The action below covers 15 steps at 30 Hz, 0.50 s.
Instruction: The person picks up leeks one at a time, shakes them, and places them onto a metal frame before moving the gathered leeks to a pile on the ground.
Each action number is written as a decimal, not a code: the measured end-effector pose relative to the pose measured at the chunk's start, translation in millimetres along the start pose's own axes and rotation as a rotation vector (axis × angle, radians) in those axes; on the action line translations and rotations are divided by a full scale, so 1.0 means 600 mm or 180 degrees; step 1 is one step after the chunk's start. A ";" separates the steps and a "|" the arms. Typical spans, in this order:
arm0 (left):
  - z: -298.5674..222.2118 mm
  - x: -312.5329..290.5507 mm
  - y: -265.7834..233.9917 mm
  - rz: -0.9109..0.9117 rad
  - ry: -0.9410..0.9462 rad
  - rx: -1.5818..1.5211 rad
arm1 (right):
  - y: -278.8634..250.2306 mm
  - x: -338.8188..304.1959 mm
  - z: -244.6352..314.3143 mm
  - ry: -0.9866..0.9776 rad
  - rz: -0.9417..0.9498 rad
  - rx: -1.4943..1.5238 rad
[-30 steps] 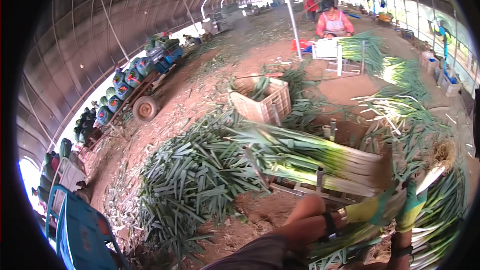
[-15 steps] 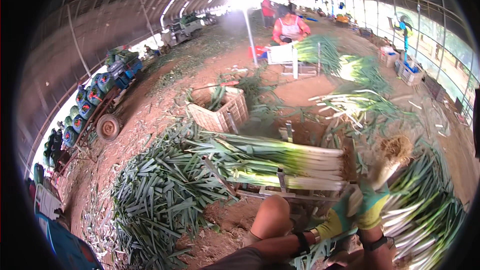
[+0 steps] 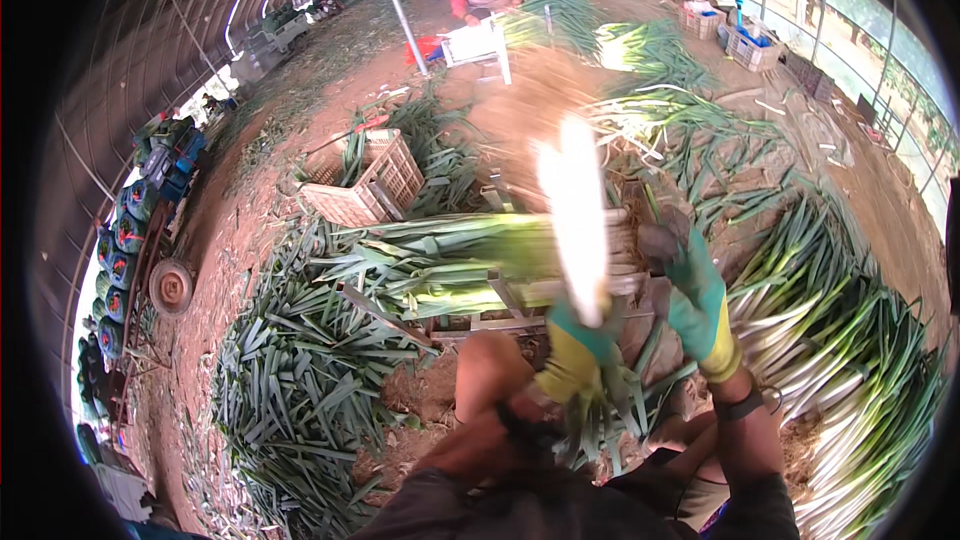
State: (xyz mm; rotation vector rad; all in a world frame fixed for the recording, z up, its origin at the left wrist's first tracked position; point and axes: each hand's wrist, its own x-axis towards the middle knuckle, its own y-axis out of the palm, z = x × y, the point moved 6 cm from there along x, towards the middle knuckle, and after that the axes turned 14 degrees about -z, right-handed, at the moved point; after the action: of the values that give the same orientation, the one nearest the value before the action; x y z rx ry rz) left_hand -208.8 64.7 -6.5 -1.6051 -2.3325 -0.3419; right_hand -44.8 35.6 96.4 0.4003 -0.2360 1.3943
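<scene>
At the near side of the rack (image 3: pixel 386 314), the left hand (image 3: pixel 583 348) is closed around a leek (image 3: pixel 576 225) raised over it; a loose grip could let it slip. Whether the right hand (image 3: pixel 697 288), at the rack's right end, holds anything, I cannot tell. The blurred roots (image 3: pixel 530 108) could shed soil onto stacked leeks (image 3: pixel 400 265) on the rack.

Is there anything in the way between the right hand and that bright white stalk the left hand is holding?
Nothing visible blocks the gap between the right hand and the blurred white stalk in the left hand. Ends of the stalks on the rack show there, but seem to lie behind.
</scene>
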 end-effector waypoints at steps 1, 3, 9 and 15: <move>0.005 0.030 -0.034 -0.0193 0.0135 0.0235 | -0.008 -0.001 -0.006 0.0229 -0.0187 -0.0057; 0.039 0.113 -0.131 -0.0037 -0.0725 -0.1670 | -0.027 0.011 -0.028 0.0013 -0.0377 -0.0434; -0.255 0.286 -0.342 -0.1222 0.0111 -0.0885 | -0.121 0.030 -0.069 0.0070 -0.1010 -0.0859; -0.513 0.478 -0.682 -0.0674 0.1496 0.0187 | -0.182 0.044 -0.110 0.0260 -0.0968 -0.0573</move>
State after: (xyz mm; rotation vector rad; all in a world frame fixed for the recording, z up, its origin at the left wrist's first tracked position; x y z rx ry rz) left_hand -657.7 61.0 371.9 -1.1023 -2.1183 -0.6160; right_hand 62.5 73.0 32.3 0.2186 -0.2215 1.0781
